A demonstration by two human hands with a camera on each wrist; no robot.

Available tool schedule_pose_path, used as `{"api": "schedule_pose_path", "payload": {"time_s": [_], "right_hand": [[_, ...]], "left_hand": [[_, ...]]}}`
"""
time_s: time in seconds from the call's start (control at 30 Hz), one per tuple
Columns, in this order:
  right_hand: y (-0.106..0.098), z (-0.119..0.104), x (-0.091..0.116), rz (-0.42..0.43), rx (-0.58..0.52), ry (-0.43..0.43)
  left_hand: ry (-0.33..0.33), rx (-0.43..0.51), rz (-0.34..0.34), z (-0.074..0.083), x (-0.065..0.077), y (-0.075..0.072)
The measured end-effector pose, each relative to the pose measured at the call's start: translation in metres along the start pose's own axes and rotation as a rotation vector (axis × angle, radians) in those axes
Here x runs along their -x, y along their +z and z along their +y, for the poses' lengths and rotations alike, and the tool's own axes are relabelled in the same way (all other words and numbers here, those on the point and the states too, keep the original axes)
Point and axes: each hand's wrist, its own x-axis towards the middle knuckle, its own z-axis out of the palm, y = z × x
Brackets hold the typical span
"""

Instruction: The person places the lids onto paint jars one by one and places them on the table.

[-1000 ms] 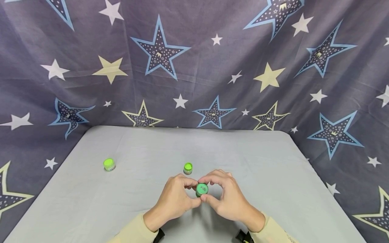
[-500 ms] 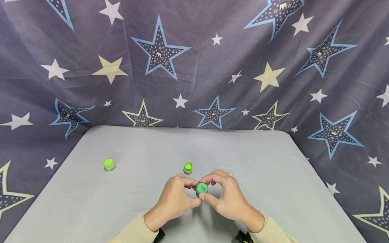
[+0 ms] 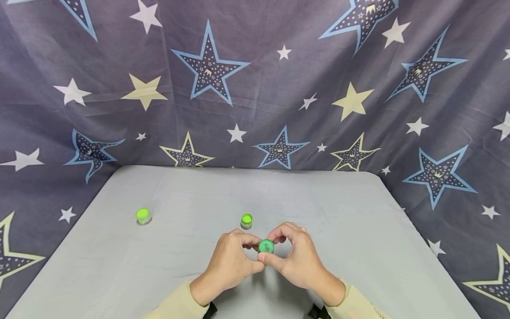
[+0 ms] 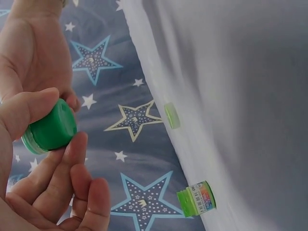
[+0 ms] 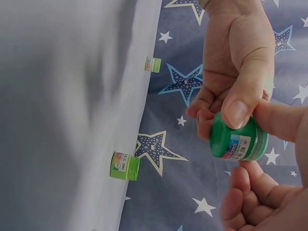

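A small dark green paint jar (image 3: 266, 246) is held between both hands above the table. My left hand (image 3: 231, 259) grips its left side, with the thumb below and fingers behind it. My right hand (image 3: 300, 261) pinches the jar from the right between thumb and fingertips. In the right wrist view the jar's paper label (image 5: 236, 146) shows, with the left thumb (image 5: 238, 113) pressing just above it. The left wrist view shows the jar's smooth green end (image 4: 67, 120) between the fingers.
A light green jar (image 3: 246, 221) stands on the grey-covered table (image 3: 191, 195), just beyond the hands. Another light green jar (image 3: 143, 216) stands farther left. A dark star-patterned curtain (image 3: 255, 88) hangs behind the table and along its sides.
The green jar has shifted slightly up and to the right in the head view. The right hand's fingertips have moved a little around it. The other jars have not moved.
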Motion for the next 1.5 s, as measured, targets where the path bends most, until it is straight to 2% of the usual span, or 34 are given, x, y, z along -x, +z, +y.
{"api": "schedule_pose_path", "payload": {"time_s": [0.47,1.0,1.3,1.5], "right_hand": [[0.0060,-0.0027,0.0018,0.075,0.029,-0.023],[0.0074,-0.0055,0.0025,0.037,0.052,-0.011],[0.0052,-0.0042,0.0020,0.043,0.057,-0.022],[0.0031,-0.0033,0.0018,0.023,0.072,0.004]], "left_hand": [[0.003,0.001,0.019,-0.0002,0.0013,0.0018],[0.040,-0.018,0.034,-0.0024,0.0000,0.0010],[0.027,-0.010,0.026,-0.0036,-0.0015,0.0006],[0.013,-0.037,0.010,-0.0070,-0.0025,-0.0031]]}}
